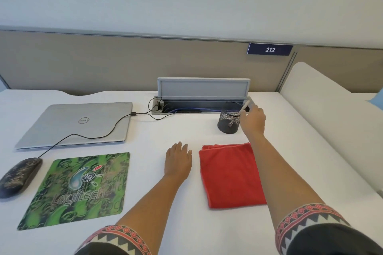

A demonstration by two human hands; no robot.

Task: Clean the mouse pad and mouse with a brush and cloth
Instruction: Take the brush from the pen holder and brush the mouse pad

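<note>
Patterned sleeves [310, 219] frame the near edge. Brush [244, 107] stands in the mesh cup [228, 124], handle tilted up and to the right, toward the right hand [253, 120], whose fingers pinch its upper end. Withdrawal should follow that axis. Left hand [178, 161] lies flat, fingers straight, holding nothing, beside the red cloth [230, 174] — mouse pad [78, 188] and mouse [18, 176] sit well left.

A dark blue rectangular plate [270, 49] fixed to the beige partition panel [124, 64] carries the white number "212". The closed silver laptop [78, 123] bears a round "DELL" badge on its lid, upside down from this side. The green patterned rectangular mouse pad [78, 188] reads "Logitech" in large grey letters across its middle, and the same word repeats faintly through the surrounding pattern.
</note>
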